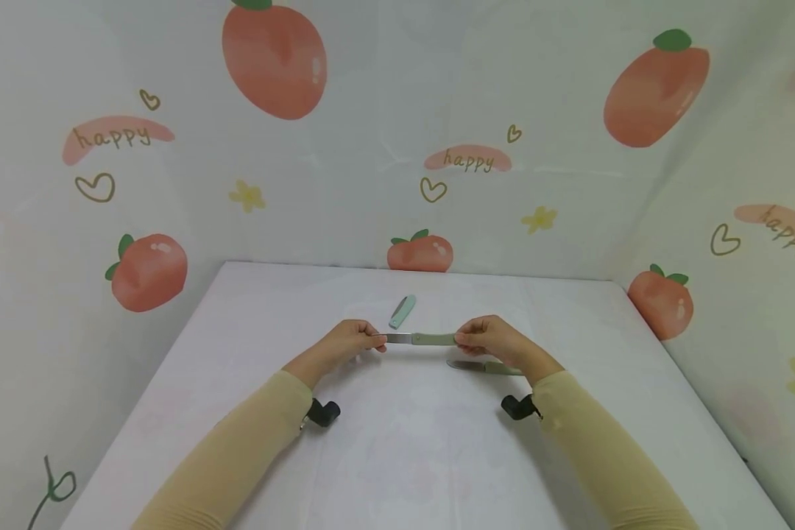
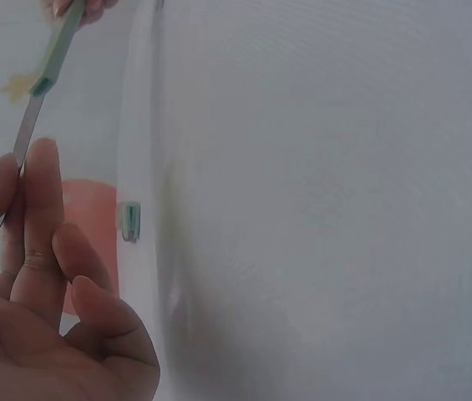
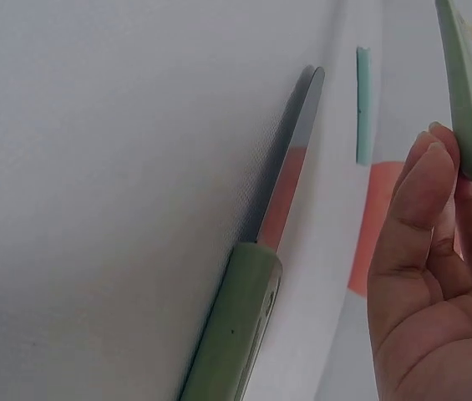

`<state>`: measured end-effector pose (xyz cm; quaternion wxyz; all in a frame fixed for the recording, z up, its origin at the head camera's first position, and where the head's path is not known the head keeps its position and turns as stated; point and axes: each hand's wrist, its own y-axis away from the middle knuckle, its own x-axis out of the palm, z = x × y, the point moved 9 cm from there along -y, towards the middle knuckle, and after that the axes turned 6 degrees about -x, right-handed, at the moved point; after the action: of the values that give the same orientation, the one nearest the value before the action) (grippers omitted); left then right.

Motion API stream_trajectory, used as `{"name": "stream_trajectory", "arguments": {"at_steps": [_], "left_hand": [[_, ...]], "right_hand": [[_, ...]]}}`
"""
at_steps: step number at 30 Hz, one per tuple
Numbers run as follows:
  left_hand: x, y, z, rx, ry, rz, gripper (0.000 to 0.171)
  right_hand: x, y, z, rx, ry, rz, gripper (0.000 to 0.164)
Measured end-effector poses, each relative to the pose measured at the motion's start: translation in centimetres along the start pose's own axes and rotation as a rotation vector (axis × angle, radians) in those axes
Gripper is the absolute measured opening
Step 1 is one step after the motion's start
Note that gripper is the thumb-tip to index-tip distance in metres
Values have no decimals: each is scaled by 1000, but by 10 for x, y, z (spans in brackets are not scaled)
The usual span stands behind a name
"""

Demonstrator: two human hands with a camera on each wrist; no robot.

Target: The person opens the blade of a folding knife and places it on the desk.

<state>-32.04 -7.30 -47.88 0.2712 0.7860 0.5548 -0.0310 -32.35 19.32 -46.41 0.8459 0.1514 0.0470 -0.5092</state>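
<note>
Between the two hands, above the white table, a folding knife [image 1: 434, 339] is held level with its blade out. My left hand [image 1: 351, 340] pinches the blade near its tip between thumb and fingers. At the other end, my right hand [image 1: 493, 341] pinches the tail of the green handle [image 3: 463, 92]. A second unfolded knife [image 3: 256, 292] with a green handle lies on the table below the right hand, its handle end partly hidden in the head view. Beyond the hands lies a folded pale teal knife [image 1: 403, 312].
The white table [image 1: 397, 456] runs back to a cloth wall [image 1: 371, 206] printed with fruit, hearts and the word happy. Black wrist cameras hang under both wrists, the left one [image 1: 323, 413] and the right one [image 1: 518, 407].
</note>
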Motion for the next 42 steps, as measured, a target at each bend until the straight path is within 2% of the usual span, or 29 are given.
{"name": "stream_trajectory", "arguments": {"at_steps": [11,19,25,35,42], "left_hand": [[6,-2,-3,23,-50,-28,18],[10,-6,-9,43,-109,-69,18],[12,-9,-11,76,-98,-78,19],[3,-13,-7,45,-142,-153,20],[0,-15,-8,51,-145,-164,20]], "right_hand": [[-5,-1,-3,17,73,-5,26],[-9,-1,-5,2,67,-29,29],[-13,-1,-8,9,66,-42,28],[-20,0,-15,22,98,-69,29],[-25,-1,-23,51,141,-78,27]]}}
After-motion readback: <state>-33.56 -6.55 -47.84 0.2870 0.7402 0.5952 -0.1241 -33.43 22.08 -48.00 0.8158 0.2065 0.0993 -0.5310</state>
